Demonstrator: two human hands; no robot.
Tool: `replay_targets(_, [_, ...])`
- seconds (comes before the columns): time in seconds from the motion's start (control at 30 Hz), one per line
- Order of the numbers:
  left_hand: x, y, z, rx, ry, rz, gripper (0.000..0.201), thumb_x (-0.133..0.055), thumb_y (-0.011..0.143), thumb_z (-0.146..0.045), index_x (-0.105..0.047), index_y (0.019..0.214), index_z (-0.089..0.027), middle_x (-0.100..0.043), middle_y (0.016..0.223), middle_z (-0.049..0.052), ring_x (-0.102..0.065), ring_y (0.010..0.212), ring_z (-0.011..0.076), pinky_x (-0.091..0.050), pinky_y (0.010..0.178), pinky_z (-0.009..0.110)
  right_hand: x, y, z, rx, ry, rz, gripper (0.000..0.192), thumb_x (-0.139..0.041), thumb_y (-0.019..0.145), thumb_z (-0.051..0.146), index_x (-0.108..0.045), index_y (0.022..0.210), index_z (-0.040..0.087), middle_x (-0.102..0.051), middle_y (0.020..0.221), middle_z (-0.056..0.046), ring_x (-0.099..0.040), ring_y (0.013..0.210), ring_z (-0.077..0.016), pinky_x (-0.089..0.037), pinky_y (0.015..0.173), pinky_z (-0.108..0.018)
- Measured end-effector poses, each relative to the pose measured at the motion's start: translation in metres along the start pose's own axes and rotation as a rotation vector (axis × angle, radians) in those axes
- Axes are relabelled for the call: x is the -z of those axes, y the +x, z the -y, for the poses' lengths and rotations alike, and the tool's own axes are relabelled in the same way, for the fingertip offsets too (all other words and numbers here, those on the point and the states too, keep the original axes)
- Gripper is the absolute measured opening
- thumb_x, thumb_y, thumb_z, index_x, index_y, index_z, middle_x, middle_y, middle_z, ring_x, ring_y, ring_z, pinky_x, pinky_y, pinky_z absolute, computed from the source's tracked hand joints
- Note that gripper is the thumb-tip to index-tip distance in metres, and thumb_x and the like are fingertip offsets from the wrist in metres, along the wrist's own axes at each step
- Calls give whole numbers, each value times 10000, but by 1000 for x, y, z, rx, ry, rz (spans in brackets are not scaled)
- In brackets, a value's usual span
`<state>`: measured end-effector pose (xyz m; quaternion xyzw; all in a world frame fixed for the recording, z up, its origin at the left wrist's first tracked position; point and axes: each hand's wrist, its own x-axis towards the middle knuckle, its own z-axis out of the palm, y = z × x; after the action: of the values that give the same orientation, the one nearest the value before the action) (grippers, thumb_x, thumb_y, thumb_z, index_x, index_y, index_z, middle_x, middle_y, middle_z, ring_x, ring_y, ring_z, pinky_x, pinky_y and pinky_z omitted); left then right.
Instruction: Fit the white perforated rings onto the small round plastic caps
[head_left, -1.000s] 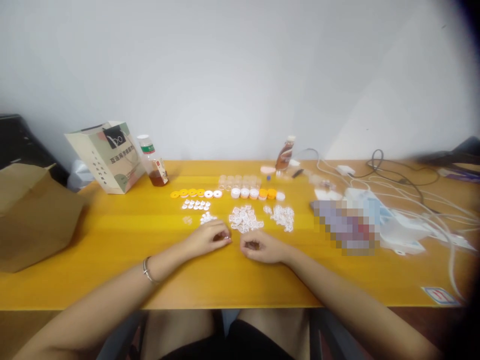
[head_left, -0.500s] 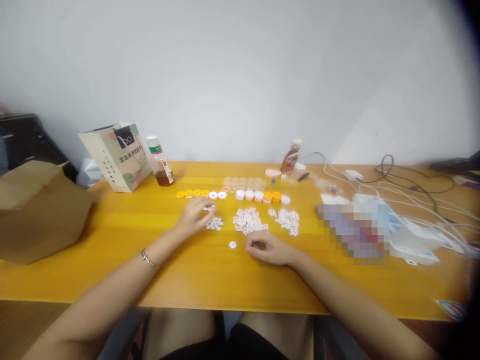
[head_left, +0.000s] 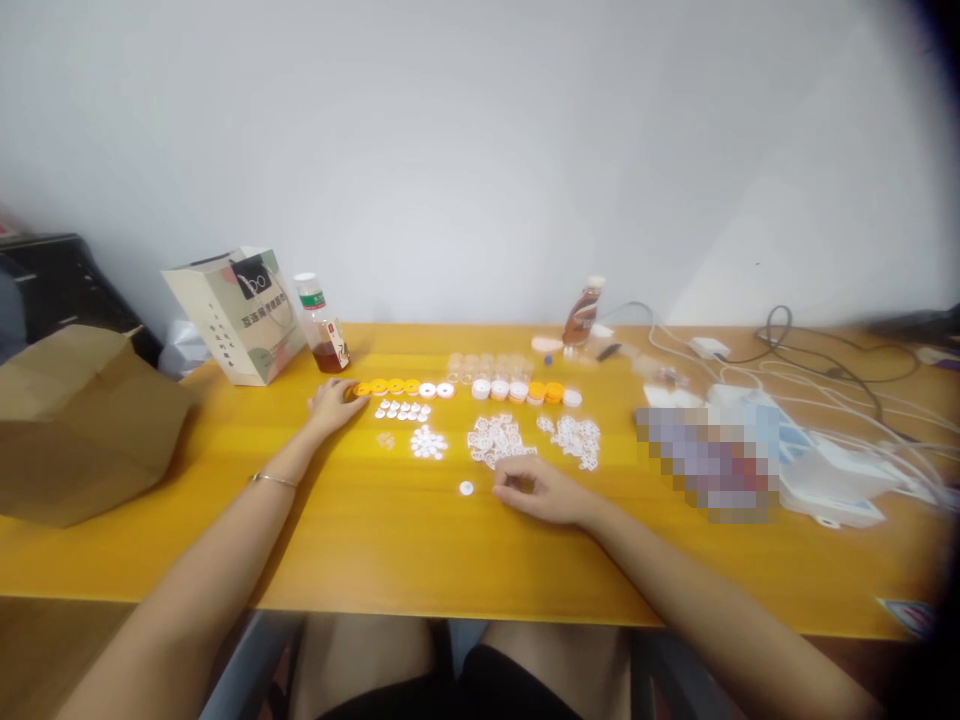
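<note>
On the left, a brown paper bag (head_left: 82,425) sits on the table (head_left: 360,560), with an amber bottle (head_left: 327,342) beyond it. The left hand (head_left: 328,407) reaches the leftmost yellow ring (head_left: 361,390), at the left end of the ring row (head_left: 411,387). Its fingers are bent at the ring's edge; the blur hides whether they pinch or merely touch it. A sideways push could shunt the neighbouring rings out of line, and a low sweep rightward might scatter the small white caps (head_left: 403,410). Farther right, one white disc (head_left: 466,488) lies apart, then a pile of openwork pieces (head_left: 495,437). The right hand (head_left: 549,492) rests loosely curled just beside that pile; whether it holds anything cannot be told. Sliding forward, it could spread these pieces into the second pile (head_left: 579,442).
</note>
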<state>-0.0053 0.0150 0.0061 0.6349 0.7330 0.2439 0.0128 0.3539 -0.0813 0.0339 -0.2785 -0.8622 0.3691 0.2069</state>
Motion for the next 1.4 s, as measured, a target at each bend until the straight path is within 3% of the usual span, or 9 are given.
replay_targets(0.17, [-1, 0, -3, 23, -6, -38, 382, -507, 713, -484, -587, 965, -207, -527, 1059, 89, -455, 1034, 295, -336, 855, 425, -1, 0, -1, 1, -10, 5, 255, -445, 814, 338, -506, 648, 154, -476, 621, 10, -417, 581, -94, -359, 565, -219])
replay_targets(0.27, [0, -2, -9, 34, -144, -177, 367, -527, 715, -456, -579, 943, -173, -529, 1016, 83, -496, 972, 244, -365, 847, 368, 0, 0, -1, -4, -2, 3, 266, -447, 812, 354, -509, 649, 153, -481, 623, 9, -421, 579, -94, -359, 558, -217])
replay_targets(0.33, [4, -11, -22, -44, -268, -305, 340, -524, 736, -426, -567, 948, -164, -523, 998, 78, -503, 955, 210, -375, 855, 331, 0, 0, 0, -8, 5, -4, 271, -445, 815, 358, -511, 652, 152, -486, 623, 6, -423, 578, -94, -360, 557, -217])
replay_targets(0.4, [10, -26, -43, -219, -367, -362, 293, -519, 759, -392, -559, 951, -174, -519, 991, 67, -491, 975, 189, -371, 875, 314, 1, 0, 1, -11, 8, -17, 271, -442, 817, 356, -511, 652, 153, -494, 626, 3, -425, 579, -96, -362, 559, -219])
replay_targets(0.47, [15, -47, -68, -425, -450, -278, 269, -528, 769, -364, -548, 975, -193, -516, 1012, 59, -486, 984, 178, -374, 881, 315, 2, 0, 1, -9, 0, -30, 265, -441, 818, 348, -510, 651, 155, -499, 630, 1, -427, 582, -97, -362, 562, -220])
replay_targets(0.57, [21, -80, -101, -751, -487, 33, 293, -575, 747, -339, -546, 1012, -219, -515, 1057, 57, -474, 1016, 183, -356, 910, 339, 3, 1, 1, -9, -23, -46, 255, -443, 818, 334, -504, 646, 156, -500, 623, 3, -428, 581, -98, -362, 567, -222])
replay_targets(0.63, [22, -97, -114, -870, -475, 236, 301, -580, 746, -331, -546, 1029, -234, -518, 1071, 58, -475, 1011, 186, -361, 900, 350, 3, 1, 1, -10, -37, -55, 253, -439, 820, 328, -504, 647, 155, -501, 623, 4, -427, 581, -97, -361, 569, -223])
replay_targets(0.73, [20, -109, -122, -918, -484, 389, 311, -570, 753, -342, -541, 1045, -238, -520, 1063, 62, -474, 1000, 183, -372, 882, 345, 3, 0, 0, -7, -56, -63, 255, -435, 823, 325, -509, 648, 155, -501, 624, 6, -426, 584, -97, -359, 570, -223])
replay_targets(1.4, [10, -109, -119, -936, -405, 450, 319, -554, 755, -392, -548, 1029, -228, -523, 1048, 60, -475, 987, 184, -369, 869, 334, 2, 1, 1, -15, -84, -42, 254, -434, 821, 332, -516, 655, 157, -507, 623, 5, -429, 580, -96, -351, 551, -215])
